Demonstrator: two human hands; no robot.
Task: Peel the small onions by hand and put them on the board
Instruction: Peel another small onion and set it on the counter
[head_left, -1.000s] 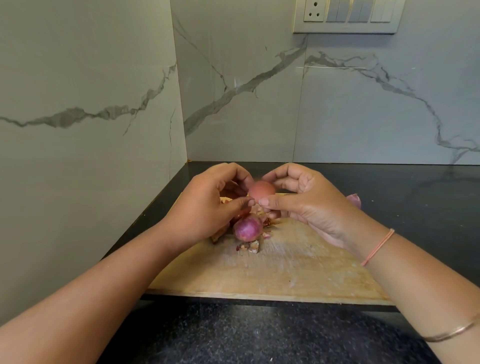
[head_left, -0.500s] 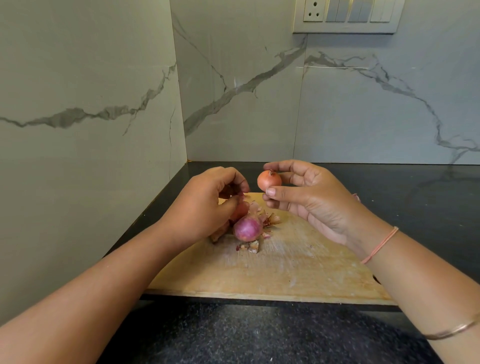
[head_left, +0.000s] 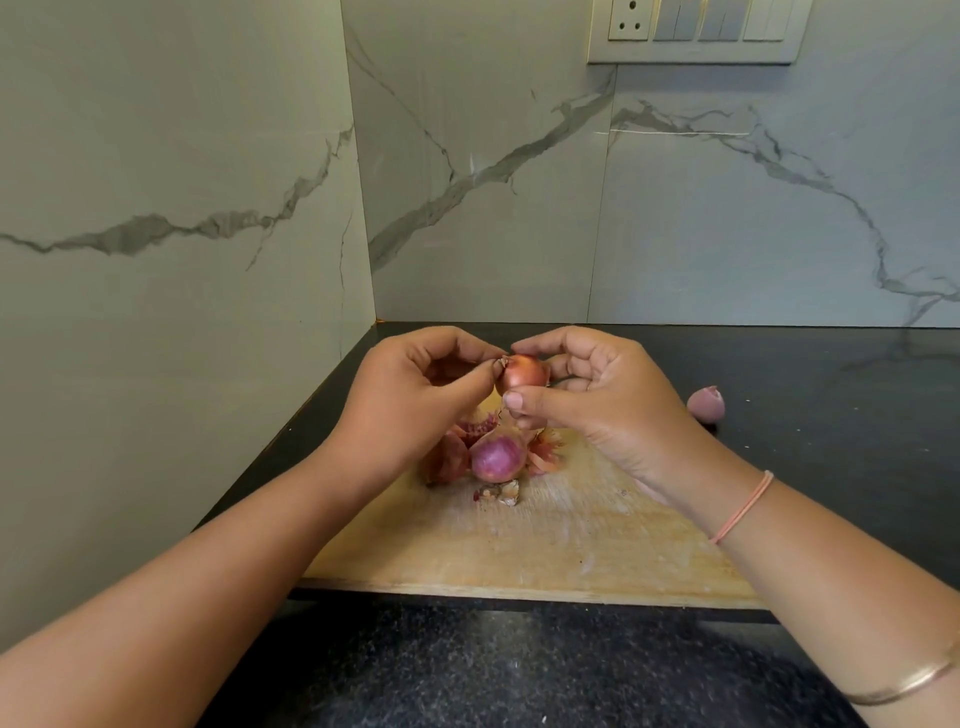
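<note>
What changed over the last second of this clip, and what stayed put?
The left hand drew away from the held onion, then came back and now pinches its tip. The right hand kept gripping it. The peeled onion and board stayed put.

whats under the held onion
Below the held onion, a peeled onion and skins lie on the board. The left hand hides what lies beside them.

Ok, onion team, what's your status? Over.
Right hand holds small orange-skinned onion; left hand pinches its dry tip. Peeled purple onion on wooden board. Nothing blocks the hands.
</note>
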